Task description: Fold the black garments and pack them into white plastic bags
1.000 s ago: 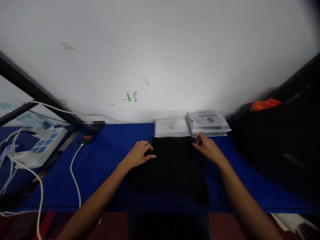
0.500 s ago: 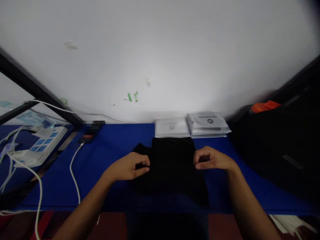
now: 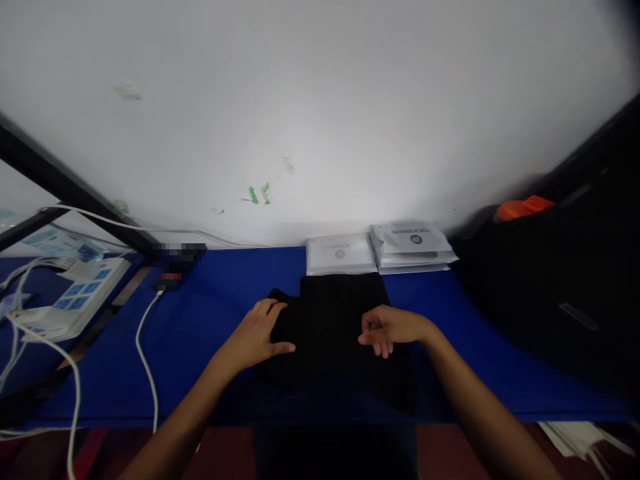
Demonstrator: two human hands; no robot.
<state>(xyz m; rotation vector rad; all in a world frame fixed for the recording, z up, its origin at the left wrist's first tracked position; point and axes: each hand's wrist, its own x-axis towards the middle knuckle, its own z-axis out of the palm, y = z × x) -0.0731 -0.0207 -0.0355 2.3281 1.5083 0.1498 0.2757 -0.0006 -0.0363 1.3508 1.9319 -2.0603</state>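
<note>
A piece of black cloth (image 3: 333, 353), apparently a folded garment, lies on the blue table top in front of me; its folds are hard to make out in the dark. My left hand (image 3: 257, 333) rests at its left edge, thumb and fingers spread, holding nothing. Over the right part of the cloth is my right hand (image 3: 381, 330), turned partly palm inward. Its fingers are loosely bent and apart, and I see nothing held in them. Whether it touches the cloth is unclear.
Behind the cloth, by the white wall, lie a flat plastic packet (image 3: 340, 253) and a stack of printed packets (image 3: 414, 247). A large black bag or cloth (image 3: 540, 300) fills the right side. On the left are a white power strip (image 3: 83, 297) and a cable (image 3: 143, 347).
My right hand has moved left from the cloth's right edge onto its surface. My left hand's fingers have spread apart from a bent, near-pinched shape. The view has shifted slightly.
</note>
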